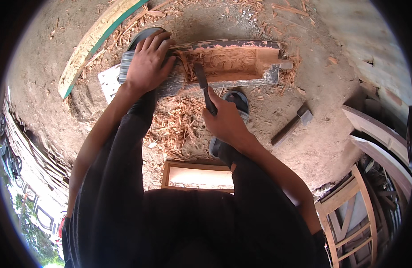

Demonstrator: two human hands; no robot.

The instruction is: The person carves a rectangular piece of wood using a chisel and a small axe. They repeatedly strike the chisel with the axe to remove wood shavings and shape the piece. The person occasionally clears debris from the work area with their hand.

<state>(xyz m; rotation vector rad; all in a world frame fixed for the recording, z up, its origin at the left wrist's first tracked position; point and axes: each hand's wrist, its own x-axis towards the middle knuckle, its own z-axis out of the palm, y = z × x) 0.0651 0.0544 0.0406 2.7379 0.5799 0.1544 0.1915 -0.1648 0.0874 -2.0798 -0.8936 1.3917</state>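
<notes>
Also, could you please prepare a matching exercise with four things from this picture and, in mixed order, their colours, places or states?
1. Chisel
2. Hammer
3. Curved board
4. Timber piece

A. hollowed out
B. green along one edge
C. held in the right hand
D. on the ground, right of that hand

Pairs: 1-C; 2-D; 3-B; 4-A

Plain black trousers (114, 169); dark sleeves (321, 248), forearms (277, 167) bare; dark footwear (235, 100), grey-edged.

We see a green-edged plank (84, 51) at ten o'clock, curved boards (379, 128) at three, a wooden frame (340, 198) at four.
</notes>
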